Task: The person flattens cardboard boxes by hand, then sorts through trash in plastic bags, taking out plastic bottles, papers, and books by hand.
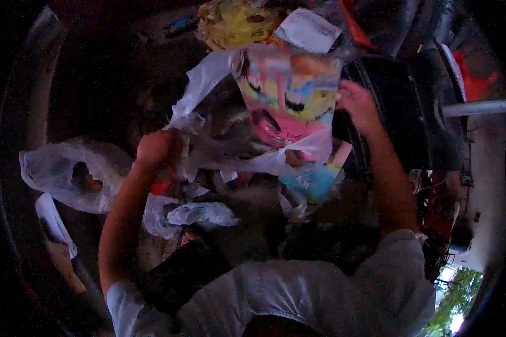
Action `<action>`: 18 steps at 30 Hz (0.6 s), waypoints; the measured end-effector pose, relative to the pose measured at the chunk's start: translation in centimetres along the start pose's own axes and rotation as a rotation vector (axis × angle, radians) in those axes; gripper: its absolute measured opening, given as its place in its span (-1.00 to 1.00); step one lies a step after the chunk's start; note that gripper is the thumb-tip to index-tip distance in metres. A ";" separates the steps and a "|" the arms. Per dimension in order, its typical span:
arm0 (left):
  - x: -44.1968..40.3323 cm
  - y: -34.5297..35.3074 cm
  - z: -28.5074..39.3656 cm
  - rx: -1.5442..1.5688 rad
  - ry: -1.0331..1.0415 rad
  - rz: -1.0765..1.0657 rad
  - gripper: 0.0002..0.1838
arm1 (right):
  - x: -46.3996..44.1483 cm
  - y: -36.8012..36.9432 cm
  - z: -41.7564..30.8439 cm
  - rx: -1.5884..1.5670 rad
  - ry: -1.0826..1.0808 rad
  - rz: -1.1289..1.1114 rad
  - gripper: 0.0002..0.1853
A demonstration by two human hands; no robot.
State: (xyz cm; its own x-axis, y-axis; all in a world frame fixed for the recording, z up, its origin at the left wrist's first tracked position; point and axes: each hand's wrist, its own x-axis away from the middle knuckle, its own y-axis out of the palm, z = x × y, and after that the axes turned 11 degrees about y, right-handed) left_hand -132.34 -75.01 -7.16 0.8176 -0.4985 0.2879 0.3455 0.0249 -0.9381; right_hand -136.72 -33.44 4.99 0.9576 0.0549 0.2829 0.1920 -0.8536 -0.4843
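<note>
My left hand [156,149] is closed in a fist around the bunched edge of a thin white plastic bag [199,84]. The bag stretches from that fist towards the middle. At the right, my right hand [355,105] pinches the side edge of a colourful printed package [289,95], pink, yellow and brown, held upright and partly blurred. Below it is a turquoise package [312,182] with white characters, partly covered by translucent plastic. Something red [162,187] shows under my left hand; its kind is unclear.
A clear plastic bag [76,174] lies at the left, and crumpled plastic [202,214] lies below my left hand. A yellow bag [239,25] and a white packet [309,29] are at the back. A black case-like object [405,106] stands on the right. The place is dim.
</note>
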 end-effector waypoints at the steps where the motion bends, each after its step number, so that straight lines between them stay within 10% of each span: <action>1: -0.1 -0.1 -0.1 0.021 0.024 -0.006 -0.69 | -0.2 0.1 -0.8 -0.106 -0.037 0.019 -0.68; 18: 4.0 -3.4 -3.4 0.028 -0.285 0.183 -0.69 | 1.3 -2.6 -0.7 -0.740 -0.202 0.230 -0.63</action>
State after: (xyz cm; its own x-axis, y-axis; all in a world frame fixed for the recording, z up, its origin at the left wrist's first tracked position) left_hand -131.84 -80.00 -3.44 0.9617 -0.2218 0.1609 0.1901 0.1172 -0.9748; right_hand -136.13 -31.50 7.25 0.9899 -0.1317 0.0527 -0.1392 -0.9733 0.1824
